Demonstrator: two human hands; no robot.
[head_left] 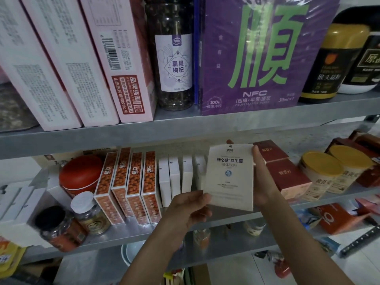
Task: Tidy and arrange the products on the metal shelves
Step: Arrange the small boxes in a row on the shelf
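Both hands hold a cream-white box (229,173) with blue print upright in front of the middle metal shelf (127,231). My left hand (185,208) grips its lower left corner. My right hand (260,177) grips its right edge, with fingertips showing over the top. Just behind it, a row of matching white boxes (174,177) stands on edge. Left of those stand several orange patterned boxes (131,182). Red boxes (287,177) lie stacked to the right of the held box.
The upper shelf (82,136) carries pink boxes (86,64), a dark jar (172,54), a purple box (257,58) and black tubs (329,64). A red tin (80,175), two small bottles (90,212) and yellow-lidded cans (322,173) share the middle shelf. Clutter fills the bottom shelf.
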